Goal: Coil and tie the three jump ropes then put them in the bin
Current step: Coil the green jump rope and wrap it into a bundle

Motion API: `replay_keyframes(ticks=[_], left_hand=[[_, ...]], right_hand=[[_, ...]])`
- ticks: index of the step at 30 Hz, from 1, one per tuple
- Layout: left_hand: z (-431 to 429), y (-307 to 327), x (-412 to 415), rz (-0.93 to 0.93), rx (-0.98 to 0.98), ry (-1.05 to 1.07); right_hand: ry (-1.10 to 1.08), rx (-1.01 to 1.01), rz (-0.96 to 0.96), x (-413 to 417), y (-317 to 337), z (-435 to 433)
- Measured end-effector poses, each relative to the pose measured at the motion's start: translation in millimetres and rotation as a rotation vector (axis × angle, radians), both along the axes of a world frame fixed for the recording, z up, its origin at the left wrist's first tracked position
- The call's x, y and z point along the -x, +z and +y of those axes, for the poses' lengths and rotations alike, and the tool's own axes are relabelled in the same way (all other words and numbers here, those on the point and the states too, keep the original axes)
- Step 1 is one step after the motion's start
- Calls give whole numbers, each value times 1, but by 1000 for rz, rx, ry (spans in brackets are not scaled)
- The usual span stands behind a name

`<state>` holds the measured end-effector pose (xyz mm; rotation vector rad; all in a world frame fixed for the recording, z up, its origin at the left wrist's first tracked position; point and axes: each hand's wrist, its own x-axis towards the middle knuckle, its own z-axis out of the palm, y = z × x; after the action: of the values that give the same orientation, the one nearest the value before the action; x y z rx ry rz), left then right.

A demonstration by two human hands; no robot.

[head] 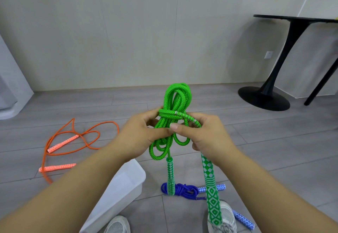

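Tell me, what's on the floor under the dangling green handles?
A coiled blue jump rope and a white sneaker. The green handles cover part of both, so those bits cannot be seen.

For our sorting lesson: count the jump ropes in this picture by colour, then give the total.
Green braided jump rope, held in both hands: 1
Orange thin jump rope, loose on the floor: 1
Blue coiled jump rope, on the floor: 1
Total: 3

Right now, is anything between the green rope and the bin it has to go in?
Nothing visible does. The left hand and right hand hold the green rope above the floor; the bin sits below it to the left, partly hidden by the left forearm.
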<state>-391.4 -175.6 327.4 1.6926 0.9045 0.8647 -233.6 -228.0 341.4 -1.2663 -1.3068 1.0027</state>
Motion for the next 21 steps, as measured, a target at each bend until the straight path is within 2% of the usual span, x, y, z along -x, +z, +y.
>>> replay_keyframes(ticks=[7, 12, 17, 21], left_hand=[[0, 2, -1, 29, 20, -93], [1, 4, 2, -69, 233, -196], [2, 6, 3, 22, 128, -188], [0, 5, 1, -62, 111, -154]], right_hand=[[-89, 13, -105, -1, -5, 6], [-101, 24, -142, -6, -7, 8], [-106, 44, -37, -7, -6, 9], [-157, 65, -118, -7, -10, 12]])
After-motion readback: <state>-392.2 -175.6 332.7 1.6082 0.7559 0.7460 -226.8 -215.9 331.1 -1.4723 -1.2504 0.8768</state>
